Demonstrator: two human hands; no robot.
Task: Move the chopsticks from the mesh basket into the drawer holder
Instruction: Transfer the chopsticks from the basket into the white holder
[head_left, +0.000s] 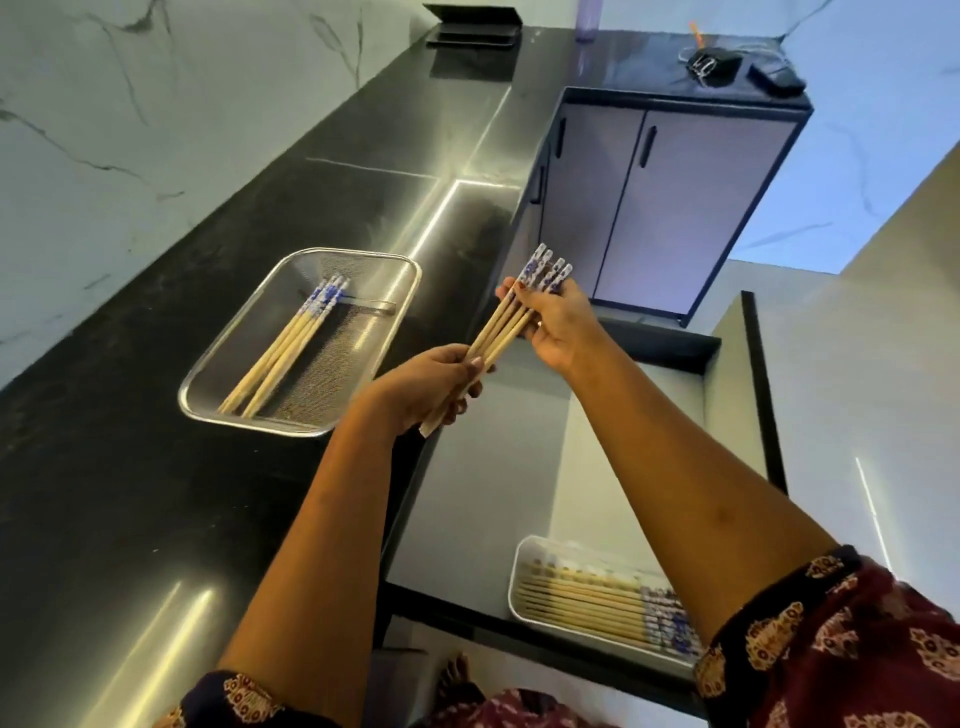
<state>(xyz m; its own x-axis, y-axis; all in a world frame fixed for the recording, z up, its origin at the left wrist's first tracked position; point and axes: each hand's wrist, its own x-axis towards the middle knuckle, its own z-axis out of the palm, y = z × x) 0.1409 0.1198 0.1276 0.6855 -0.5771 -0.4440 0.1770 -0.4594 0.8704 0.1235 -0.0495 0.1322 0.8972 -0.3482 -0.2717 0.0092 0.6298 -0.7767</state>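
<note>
At 5 o'clock, nearest the camera, a patterned sleeve (841, 649) covers the right upper arm, and just past it the white drawer holder (515, 582) lies in the open drawer (483, 467), already filled with a flat row of chopsticks (587, 605) whose blue-patterned ends point toward 4 o'clock. Above the drawer, near the middle of the view, both hands share one bundle of chopsticks (500, 327): the left grip (426, 387) is curled round the plain tips at the 7 o'clock end, and the right grip (558, 325) pinches the bundle just below the blue-and-white tops at the 1 o'clock end, so the bundle slants in the air between them. At 9 o'clock the mesh basket (337, 358) sits on the black counter (130, 493) with a few more chopsticks (283, 348) lying aslant inside it. Farther off, at 1 o'clock, stands a grey two-door cabinet (675, 208), and a flat dark stack (472, 31) rests on the counter at 12 o'clock.
</note>
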